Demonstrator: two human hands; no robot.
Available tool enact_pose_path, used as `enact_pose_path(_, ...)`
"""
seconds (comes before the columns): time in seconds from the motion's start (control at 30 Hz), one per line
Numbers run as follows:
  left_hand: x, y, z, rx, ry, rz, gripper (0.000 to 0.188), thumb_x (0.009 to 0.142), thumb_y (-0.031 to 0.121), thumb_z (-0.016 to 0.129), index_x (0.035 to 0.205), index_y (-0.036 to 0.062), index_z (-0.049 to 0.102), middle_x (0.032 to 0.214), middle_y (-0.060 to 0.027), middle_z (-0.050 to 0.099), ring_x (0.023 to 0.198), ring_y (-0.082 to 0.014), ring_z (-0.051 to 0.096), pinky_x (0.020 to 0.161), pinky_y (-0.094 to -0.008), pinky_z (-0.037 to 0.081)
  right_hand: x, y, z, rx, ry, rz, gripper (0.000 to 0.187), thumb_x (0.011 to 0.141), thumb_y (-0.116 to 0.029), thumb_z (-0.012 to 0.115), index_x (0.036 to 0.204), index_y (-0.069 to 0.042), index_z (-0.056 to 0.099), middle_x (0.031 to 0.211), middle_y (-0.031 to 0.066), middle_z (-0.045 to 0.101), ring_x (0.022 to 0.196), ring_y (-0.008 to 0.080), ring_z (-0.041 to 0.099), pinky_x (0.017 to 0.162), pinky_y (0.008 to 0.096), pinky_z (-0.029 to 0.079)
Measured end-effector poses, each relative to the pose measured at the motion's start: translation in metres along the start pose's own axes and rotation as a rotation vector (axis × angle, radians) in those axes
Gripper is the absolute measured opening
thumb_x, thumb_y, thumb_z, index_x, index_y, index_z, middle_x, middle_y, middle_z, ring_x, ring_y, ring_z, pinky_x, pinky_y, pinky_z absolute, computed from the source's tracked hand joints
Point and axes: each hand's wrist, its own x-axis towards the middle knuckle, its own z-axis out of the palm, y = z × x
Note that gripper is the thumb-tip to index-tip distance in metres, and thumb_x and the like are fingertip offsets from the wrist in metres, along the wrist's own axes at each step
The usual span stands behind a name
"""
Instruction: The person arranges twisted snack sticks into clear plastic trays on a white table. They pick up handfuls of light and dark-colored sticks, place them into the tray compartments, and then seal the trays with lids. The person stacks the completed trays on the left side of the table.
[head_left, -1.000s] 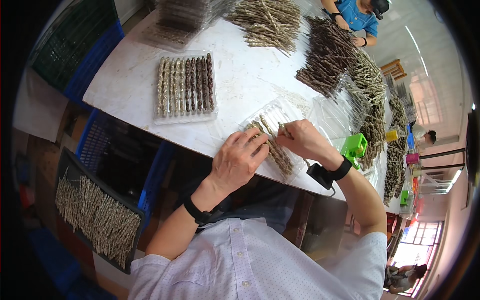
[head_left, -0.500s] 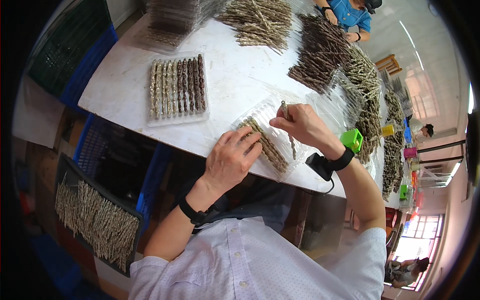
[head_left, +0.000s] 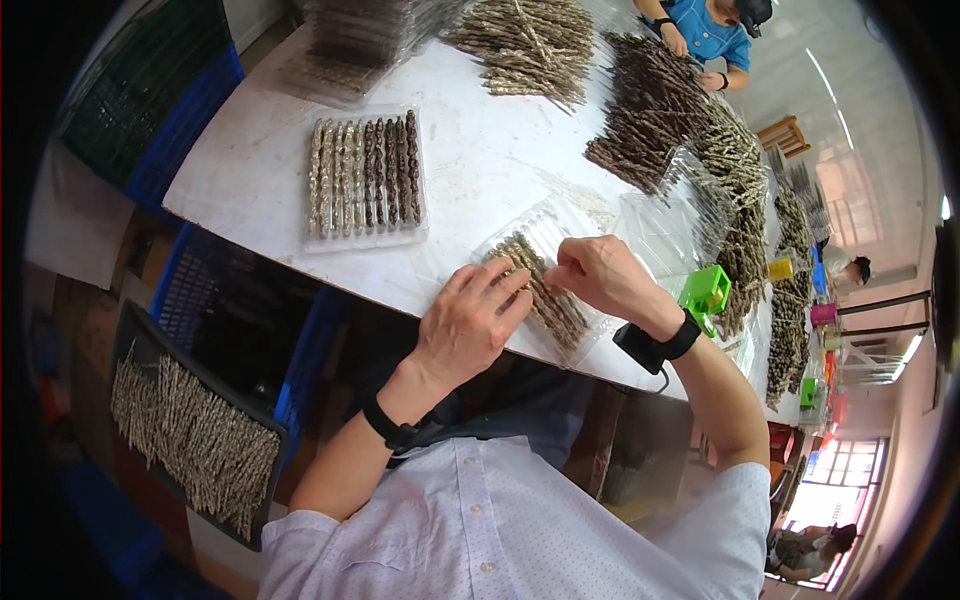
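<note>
In front of me a clear plastic tray [head_left: 549, 217] lies at the table's near edge, partly filled with brownish-grey bead strands [head_left: 562, 322] side by side. My left hand [head_left: 466, 318] rests over the tray's left side, fingers stretched across the strands. Above the tray's right part, my right hand [head_left: 612, 284] is closed in a pinch at the end of a strand, its fingertips down among the row; the hand itself covers most of that strand. Farther left stands another clear tray [head_left: 420, 228] holding a row of pale gold to dark brown strands [head_left: 365, 172].
Loose strand piles, one pale [head_left: 530, 45] and one dark [head_left: 645, 110], lie across the far side. A green plastic dispenser [head_left: 706, 290] sits right of my hand. Stacked trays [head_left: 360, 40] stand at the back left. A dark bin of strands [head_left: 195, 440] is lower left. A co-worker [head_left: 712, 35] sits opposite.
My right hand has lowered the bead strand it held upright and brought it down to the row in the tray. My left hand has stayed on the strands.
</note>
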Motion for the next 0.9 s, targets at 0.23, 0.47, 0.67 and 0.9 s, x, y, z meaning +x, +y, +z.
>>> enact_pose_path(0.23,0.0,0.001,-0.001,0.011,-0.071,0.029,0.033,0.071,0.017,0.079,0.099,0.0045,0.067,0.121,-0.0089,0.062,0.119,-0.028,0.054,0.099,-0.0443,0.043,-0.003,0.01,0.015,0.05,0.005,-0.096,0.012,0.084,-0.013,0.062,0.08,-0.002,0.064,0.072,0.0218,0.064,0.071,0.0409,0.065,0.064,0.0475,0.052)
enact_pose_path(0.47,0.021,0.012,-0.016,-0.101,-0.297,0.087,0.066,0.065,0.034,0.084,0.12,0.0046,0.061,0.13,-0.0117,0.058,0.129,-0.0315,0.047,0.11,-0.0487,0.034,0.026,0.057,-0.077,-0.028,-0.002,0.061,0.01,0.086,-0.008,0.059,0.086,-0.001,0.067,0.069,0.0096,0.067,0.064,0.0214,0.068,0.063,0.0359,0.052)
enact_pose_path(0.67,0.028,0.008,-0.005,-0.114,-0.424,0.136,0.072,0.07,0.05,0.078,0.123,0.0047,0.061,0.133,-0.0155,0.057,0.13,-0.0333,0.048,0.111,-0.0487,0.033,0.066,0.161,-0.089,-0.395,0.152,0.087,0.012,0.081,-0.009,0.059,0.088,-0.003,0.067,0.079,0.0179,0.067,0.072,0.0355,0.065,0.068,0.0425,0.052)
enact_pose_path(0.9,0.028,0.007,-0.006,-0.103,-0.442,0.132,0.068,0.072,0.052,0.076,0.12,0.0053,0.062,0.132,-0.0155,0.058,0.129,-0.0326,0.049,0.11,-0.0485,0.034,0.089,0.159,-0.061,-0.552,0.144,0.067,0.032,0.074,-0.007,0.067,0.104,0.0,0.06,0.108,0.0151,0.061,0.105,0.0339,0.059,0.088,0.0411,0.052)
